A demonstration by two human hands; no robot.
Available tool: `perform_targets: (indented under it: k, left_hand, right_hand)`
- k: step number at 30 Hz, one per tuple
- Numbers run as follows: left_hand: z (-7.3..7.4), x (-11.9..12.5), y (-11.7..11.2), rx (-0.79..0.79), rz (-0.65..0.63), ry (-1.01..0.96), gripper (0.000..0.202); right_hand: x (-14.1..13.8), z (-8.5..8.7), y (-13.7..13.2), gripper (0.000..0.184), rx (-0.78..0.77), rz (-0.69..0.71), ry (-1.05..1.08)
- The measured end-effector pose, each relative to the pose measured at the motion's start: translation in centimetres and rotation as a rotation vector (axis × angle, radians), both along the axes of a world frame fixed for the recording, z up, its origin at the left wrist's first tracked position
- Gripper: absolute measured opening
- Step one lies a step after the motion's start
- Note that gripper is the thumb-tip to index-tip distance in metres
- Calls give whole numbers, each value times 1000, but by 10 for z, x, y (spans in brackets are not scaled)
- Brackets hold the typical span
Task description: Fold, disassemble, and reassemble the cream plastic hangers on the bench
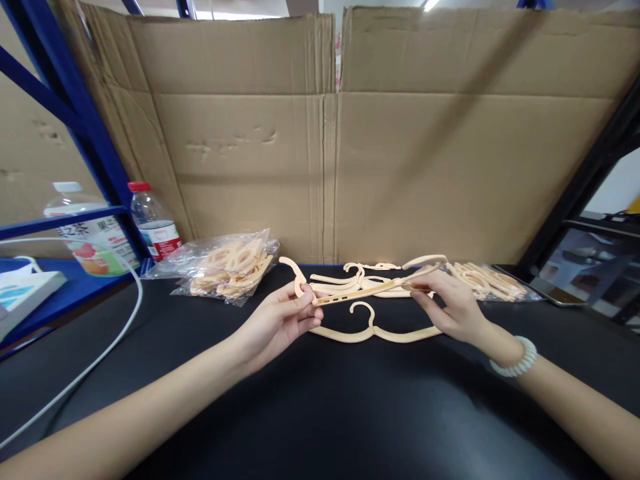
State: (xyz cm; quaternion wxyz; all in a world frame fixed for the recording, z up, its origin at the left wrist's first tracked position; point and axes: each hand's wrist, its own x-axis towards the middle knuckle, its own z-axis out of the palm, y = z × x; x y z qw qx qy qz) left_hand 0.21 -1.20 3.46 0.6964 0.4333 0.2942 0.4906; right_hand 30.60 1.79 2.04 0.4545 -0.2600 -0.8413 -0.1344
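Observation:
My left hand (pixel 280 320) pinches the hook end of a cream plastic hanger part (pixel 360 291), held just above the black table (pixel 320 407). My right hand (pixel 447 303) grips the other end of the same part, fingers closed on it. An assembled cream hanger (pixel 373 330) lies flat on the table between and just below my hands. Several more cream hanger pieces (pixel 360 272) lie behind it near the cardboard.
Clear bags of hanger parts sit at the left (pixel 227 267) and right (pixel 487 280). Cardboard sheets (pixel 330 147) wall off the back. Two bottles (pixel 153 223) and a blue rack (pixel 75 107) stand at left. A white cable (pixel 100 353) crosses the table.

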Motion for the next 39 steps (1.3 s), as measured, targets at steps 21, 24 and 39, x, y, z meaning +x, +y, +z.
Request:
perform_targets:
  k: [21,24,39]
  left_hand:
    - [-4,2,0,-145,155,99,16]
    - [-5,1,0,-143,155,119,18]
    - [-13,-2,7,-112,262,100,19]
  right_hand:
    - [-7,-4,-4,23,-40,35,-25]
    - [-8,-4,-5,23,-42,37,-29]
    - [-12,-8,-8,28,-36,32,-41]
